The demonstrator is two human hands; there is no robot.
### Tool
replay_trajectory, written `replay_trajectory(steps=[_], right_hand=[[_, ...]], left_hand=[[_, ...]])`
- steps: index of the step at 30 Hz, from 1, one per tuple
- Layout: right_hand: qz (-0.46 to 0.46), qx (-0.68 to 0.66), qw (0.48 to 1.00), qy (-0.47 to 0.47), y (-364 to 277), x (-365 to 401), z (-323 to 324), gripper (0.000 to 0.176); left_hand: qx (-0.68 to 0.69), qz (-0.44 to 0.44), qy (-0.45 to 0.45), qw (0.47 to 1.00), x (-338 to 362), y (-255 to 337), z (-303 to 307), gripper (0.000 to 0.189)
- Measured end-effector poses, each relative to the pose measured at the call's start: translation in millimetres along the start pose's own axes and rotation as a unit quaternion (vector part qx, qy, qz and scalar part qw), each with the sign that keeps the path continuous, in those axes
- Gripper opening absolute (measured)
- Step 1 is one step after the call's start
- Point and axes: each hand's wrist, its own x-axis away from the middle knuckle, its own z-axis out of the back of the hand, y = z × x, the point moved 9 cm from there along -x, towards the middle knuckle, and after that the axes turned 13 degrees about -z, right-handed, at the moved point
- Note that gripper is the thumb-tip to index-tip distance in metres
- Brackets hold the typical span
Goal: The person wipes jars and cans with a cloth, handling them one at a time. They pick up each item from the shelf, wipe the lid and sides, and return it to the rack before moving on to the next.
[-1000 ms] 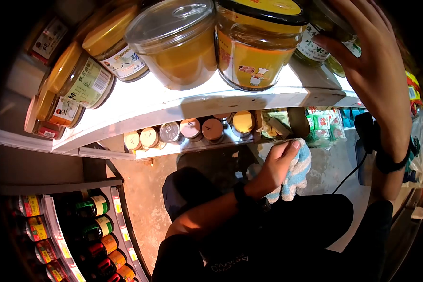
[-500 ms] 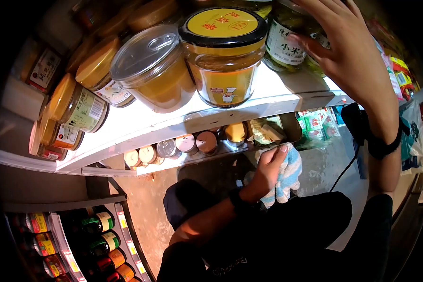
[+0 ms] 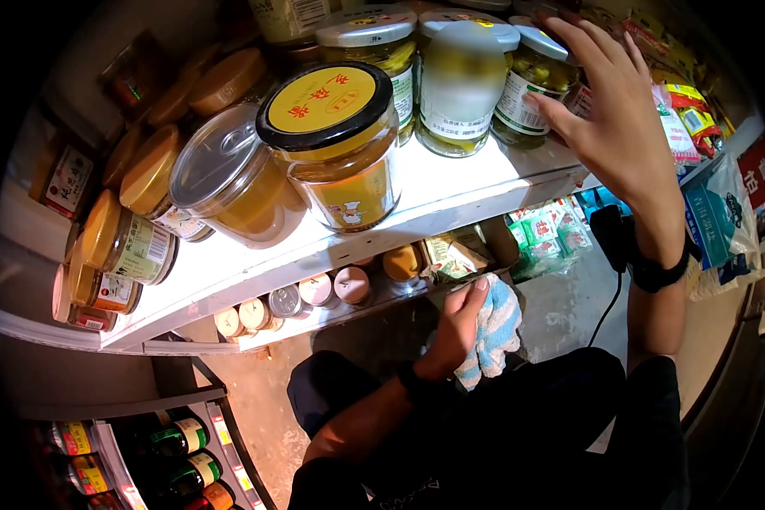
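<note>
My left hand [image 3: 461,321] is closed on a blue-and-white striped cloth [image 3: 495,327], which hangs just in front of the lower shelf. Above the upper shelf [image 3: 450,206], my right hand [image 3: 605,127] is raised with fingers spread. Its thumb tip overlaps the label of a silver-lidded jar of green pickles [image 3: 518,106], and its fingertips are near the lid. To the left stand a second pickle jar [image 3: 457,127], partly blurred, and a yellow-lidded honey jar [image 3: 336,153]. Another label shows partly behind my right hand.
A clear-lidded tub [image 3: 229,183] and several gold-lidded jars [image 3: 136,238] line the shelf's left side. Below are small lidded jars [image 3: 316,289], an opened carton [image 3: 497,242] and green packets [image 3: 546,234]. Bottles [image 3: 183,435] lie at lower left; a cable [image 3: 610,310] hangs at right.
The view has shifted, bringing more pickle jars into sight. My right hand has moved rightward along the shelf, from one pickle jar to another. My left hand keeps holding the cloth.
</note>
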Motion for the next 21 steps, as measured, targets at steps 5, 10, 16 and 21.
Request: replay_trajectory(steps=[5,10,16,21], right_hand=[[-0.043,0.056,0.997,-0.028,-17.6,-4.3,11.2,0.06],[0.038,0.019,0.999,0.004,4.9,-6.9,1.9,0.064],[0.056,-0.015,0.998,-0.035,8.5,-5.2,0.8,0.072],[0.062,-0.039,0.993,-0.092,5.6,-13.4,0.0,0.078]], left_hand=[[0.012,0.022,0.018,1.0,2.9,6.7,-10.0,0.035],[0.03,0.025,0.021,0.999,3.5,5.5,-12.1,0.035],[0.027,0.014,0.01,0.999,2.2,-0.3,-12.9,0.035],[0.027,0.041,0.024,0.998,2.2,-12.5,-4.8,0.035]])
